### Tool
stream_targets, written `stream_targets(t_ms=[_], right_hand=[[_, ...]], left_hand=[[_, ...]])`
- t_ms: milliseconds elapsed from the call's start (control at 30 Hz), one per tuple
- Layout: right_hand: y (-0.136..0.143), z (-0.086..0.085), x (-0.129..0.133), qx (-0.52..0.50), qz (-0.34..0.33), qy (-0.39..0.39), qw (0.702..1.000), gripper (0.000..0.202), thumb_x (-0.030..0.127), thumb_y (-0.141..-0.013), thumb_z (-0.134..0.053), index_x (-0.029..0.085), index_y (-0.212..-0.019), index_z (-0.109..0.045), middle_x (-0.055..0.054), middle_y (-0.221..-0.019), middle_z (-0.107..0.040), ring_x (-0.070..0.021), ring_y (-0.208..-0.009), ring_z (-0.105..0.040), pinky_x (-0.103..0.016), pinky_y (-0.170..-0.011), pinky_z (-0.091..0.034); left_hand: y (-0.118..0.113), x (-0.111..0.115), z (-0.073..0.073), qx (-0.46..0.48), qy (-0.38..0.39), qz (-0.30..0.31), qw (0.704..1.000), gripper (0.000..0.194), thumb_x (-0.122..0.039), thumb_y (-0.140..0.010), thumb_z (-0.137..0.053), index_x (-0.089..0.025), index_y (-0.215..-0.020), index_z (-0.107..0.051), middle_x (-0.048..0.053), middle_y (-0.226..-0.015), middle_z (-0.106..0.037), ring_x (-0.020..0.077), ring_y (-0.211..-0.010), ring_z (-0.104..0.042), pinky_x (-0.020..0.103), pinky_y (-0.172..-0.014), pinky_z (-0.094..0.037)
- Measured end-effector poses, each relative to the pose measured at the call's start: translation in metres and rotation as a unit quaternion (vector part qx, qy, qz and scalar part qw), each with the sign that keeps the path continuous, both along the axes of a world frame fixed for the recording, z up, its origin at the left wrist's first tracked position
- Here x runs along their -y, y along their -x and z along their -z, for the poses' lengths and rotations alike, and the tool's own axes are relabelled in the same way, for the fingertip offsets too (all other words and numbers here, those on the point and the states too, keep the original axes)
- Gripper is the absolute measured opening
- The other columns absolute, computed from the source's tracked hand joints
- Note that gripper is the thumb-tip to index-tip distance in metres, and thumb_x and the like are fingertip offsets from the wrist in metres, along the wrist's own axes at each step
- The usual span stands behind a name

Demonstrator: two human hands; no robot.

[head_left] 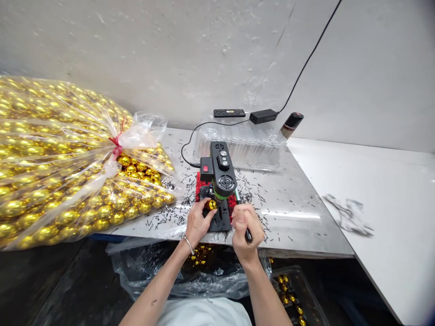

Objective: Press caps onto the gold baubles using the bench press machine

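One gold ball [212,204] under one bench drill [220,174].

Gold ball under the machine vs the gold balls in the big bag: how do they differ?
The single gold ball sits on the small black machine, pinched by the left hand; the bagged gold balls lie heaped on the table. The single ball is bare; the bagged ones are behind clear plastic tied with red string. Both look alike in shiny gold finish and size.

Gold ball [212,204] — black-green machine [220,172], red switch [205,168]; gold balls in clear bag [50,158] — red tie [116,146].
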State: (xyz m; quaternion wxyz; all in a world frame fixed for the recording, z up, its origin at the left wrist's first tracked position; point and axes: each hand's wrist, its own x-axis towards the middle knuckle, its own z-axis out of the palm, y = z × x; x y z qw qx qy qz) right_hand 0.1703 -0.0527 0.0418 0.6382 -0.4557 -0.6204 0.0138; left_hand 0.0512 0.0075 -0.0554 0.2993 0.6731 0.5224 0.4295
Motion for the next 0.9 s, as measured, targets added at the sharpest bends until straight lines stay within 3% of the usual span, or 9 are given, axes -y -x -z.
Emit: stream_targets(t_ms=[200, 367, 600, 767, 900], right_hand=[[0.0, -0.003, 0.0, 0.006, 0.011, -0.002, 1.0, 0.029, 0.006, -0.09, -0.04, 0.021, -0.066, -0.044, 0.0, -0.066, -0.05, -0.013, -0.065, -0.052, -0.028, -0.058, -0.04], [-0.001, 0.003, 0.0, -0.003, 0.002, -0.011, 1.0, 0.028, 0.006, -0.09, -0.041, 0.02, -0.066, -0.045, 0.0, -0.066, -0.05, -0.0127, -0.065, -0.052, -0.027, -0.057, -0.04], [-0.005, 0.037, -0.004, 0.024, 0.004, -0.036, 0.999, 0.028, 0.014, -0.094, -0.04, 0.021, -0.066, -0.042, 0.0, -0.068, -0.051, -0.0117, -0.063, -0.051, -0.027, -0.057, -0.043], [-0.008, 0.062, -0.009, 0.036, 0.016, -0.066, 0.997, 0.031, 0.022, -0.097, -0.035, 0.021, -0.067, -0.044, 0.0, -0.07, -0.053, -0.0131, -0.064, -0.054, -0.037, -0.073, -0.051], [-0.007, 0.073, -0.011, 0.018, 0.017, -0.075, 0.997, 0.034, 0.027, -0.099, -0.032, 0.021, -0.068, -0.044, 0.0, -0.07, -0.052, -0.0134, -0.063, -0.054, -0.039, -0.072, -0.052]], left_hand=[[-0.001, 0.001, 0.0, -0.054, -0.073, 0.035, 0.995, 0.028, -0.029, -0.082, -0.069, -0.021, -0.107, -0.063, 0.007, -0.102, -0.071, 0.0241, -0.094, -0.066, 0.039, -0.087, -0.05], [0.001, 0.002, 0.0, -0.067, -0.067, 0.052, 0.994, 0.029, -0.027, -0.082, -0.07, -0.021, -0.109, -0.062, 0.006, -0.099, -0.071, 0.0233, -0.091, -0.065, 0.038, -0.086, -0.05], [-0.001, -0.001, 0.007, -0.065, -0.06, 0.041, 0.995, 0.035, -0.024, -0.077, -0.074, -0.02, -0.109, -0.063, 0.005, -0.095, -0.071, 0.0234, -0.09, -0.064, 0.038, -0.085, -0.049], [0.0, 0.0, 0.007, -0.063, -0.059, 0.041, 0.995, 0.032, -0.026, -0.078, -0.073, -0.021, -0.108, -0.062, 0.005, -0.096, -0.071, 0.0231, -0.09, -0.065, 0.038, -0.085, -0.05], [0.0, 0.0, 0.006, -0.061, -0.059, 0.043, 0.995, 0.033, -0.026, -0.078, -0.073, -0.021, -0.109, -0.063, 0.005, -0.096, -0.071, 0.0232, -0.09, -0.065, 0.038, -0.085, -0.05]])
